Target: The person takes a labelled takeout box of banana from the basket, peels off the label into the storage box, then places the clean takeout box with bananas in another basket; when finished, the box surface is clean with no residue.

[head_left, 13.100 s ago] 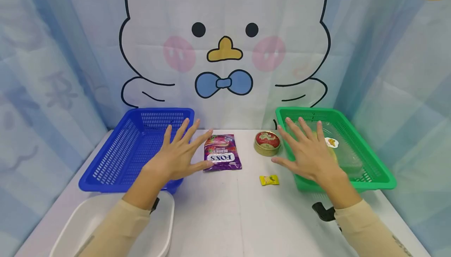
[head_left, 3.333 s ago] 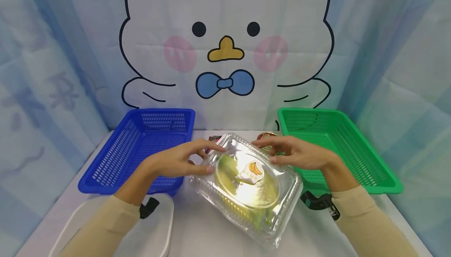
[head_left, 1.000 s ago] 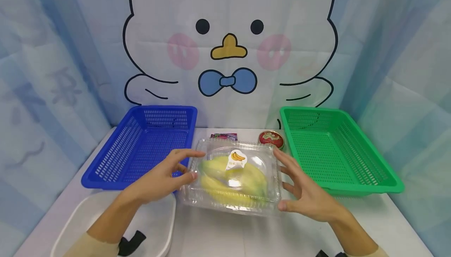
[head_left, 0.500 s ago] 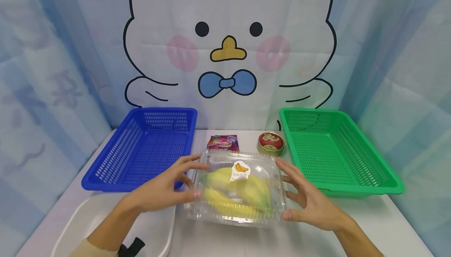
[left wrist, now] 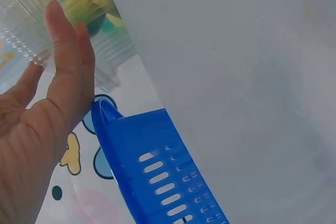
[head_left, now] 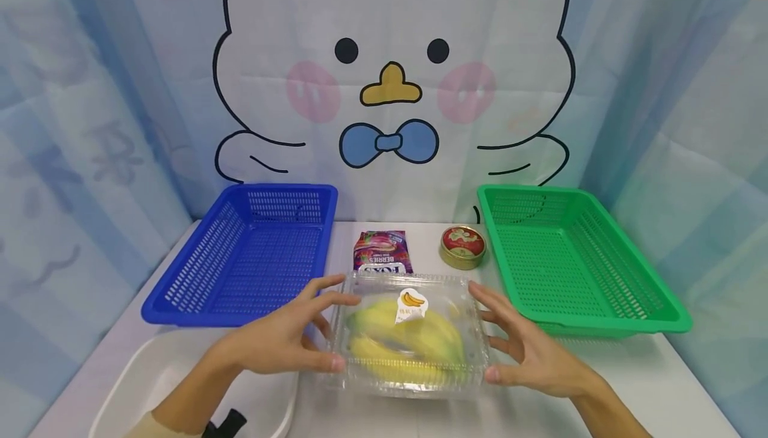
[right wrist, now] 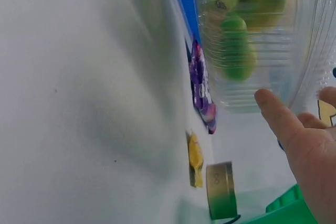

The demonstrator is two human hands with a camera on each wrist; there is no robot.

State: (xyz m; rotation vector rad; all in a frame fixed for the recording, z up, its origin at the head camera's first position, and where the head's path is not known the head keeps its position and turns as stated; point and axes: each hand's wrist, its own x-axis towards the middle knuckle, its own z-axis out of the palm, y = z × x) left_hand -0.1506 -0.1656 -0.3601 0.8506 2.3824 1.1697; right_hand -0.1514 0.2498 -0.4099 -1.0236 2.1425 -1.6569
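A clear plastic clamshell box (head_left: pixel 414 338) of yellow-green bananas, with a banana sticker on its lid, is held between both hands. My left hand (head_left: pixel 288 335) grips its left side, thumb low and fingers along the upper edge. On the right side, my right hand (head_left: pixel 528 348) grips the box the same way. The right wrist view shows the box (right wrist: pixel 247 40) raised above the white table. Just beyond it lies a purple Fox's Berries candy bag (head_left: pixel 382 249), its lower part hidden by the box. A round gold tin (head_left: pixel 463 247) with a red lid stands right of the bag.
At the back left is a blue basket (head_left: pixel 240 321), and at the right a green basket (head_left: pixel 600 326). A white tub (head_left: pixel 144 371) stands at front left, partly under my left arm. A small yellow wrapped candy (right wrist: pixel 195 160) lies on the table near the tin.
Over the last second both hands have brought the box toward me and lower in the head view, uncovering more of the candy bag and tin. Earlier, the box lay in the green basket.
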